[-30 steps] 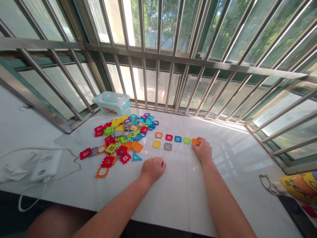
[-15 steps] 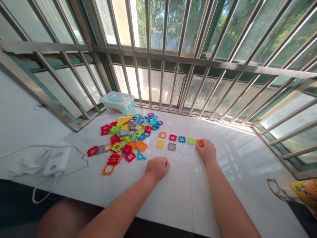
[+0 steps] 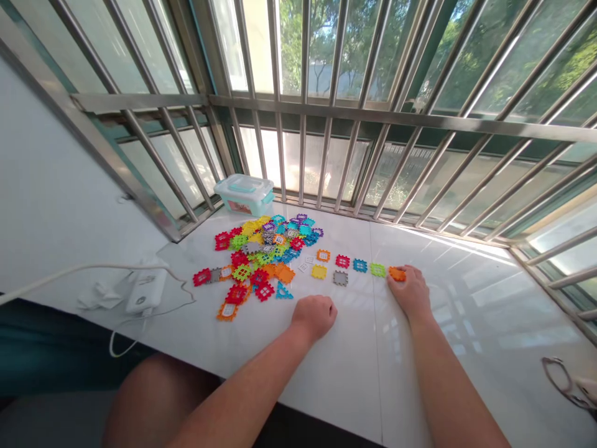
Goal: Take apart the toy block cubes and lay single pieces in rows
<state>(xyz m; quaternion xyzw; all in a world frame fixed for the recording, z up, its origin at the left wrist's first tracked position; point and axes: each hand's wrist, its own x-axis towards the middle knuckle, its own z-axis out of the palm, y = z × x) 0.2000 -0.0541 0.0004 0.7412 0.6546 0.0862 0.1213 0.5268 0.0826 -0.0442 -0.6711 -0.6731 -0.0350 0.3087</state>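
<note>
My right hand has its fingers closed on an orange square tile with notched edges, at the right end of a row on the table. Left of it lie a lime green tile, a blue tile, a red tile and an orange window tile. Below that row are a yellow tile and a grey tile. My left hand rests on the table as a fist, near the grey tile, with nothing visible in it.
A heaped pile of colourful tiles spreads over the left side, near a blue triangle. Behind it stands a lidded plastic box. A white power strip with cables lies left; glasses lie right. Metal bars line the window.
The view has turned to the left, so everything sits further right in the picture. Both hands keep their places, the right one still at the orange tile.
</note>
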